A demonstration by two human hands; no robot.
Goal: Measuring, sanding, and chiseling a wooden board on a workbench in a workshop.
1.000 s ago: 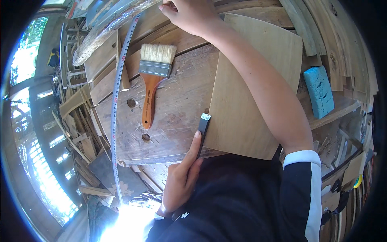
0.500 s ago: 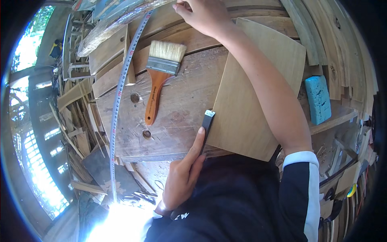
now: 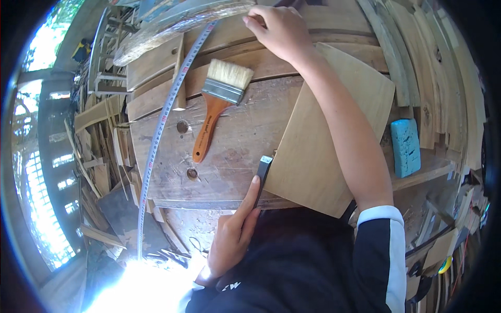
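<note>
My left hand grips a slim black bar-shaped tool with a pale, shiny end, the index finger stretched along it. The tool lies by the left edge of a flat light-brown board, near its lower left corner. Over the board my right forearm reaches to the far side of the bench. There my right hand is closed with curled fingers; what they hold, if anything, is hidden. Left of the board lies a wide paintbrush with an orange handle and pale bristles.
A tape measure blade stretches down the left side of the wooden workbench and past its near edge. A blue foam block lies at right. Long planks stand behind it. Scrap wood is piled at left.
The view has shifted slightly. My left hand has drawn the black tool toward me along the board's left edge. My right hand stays closed at the far side.
</note>
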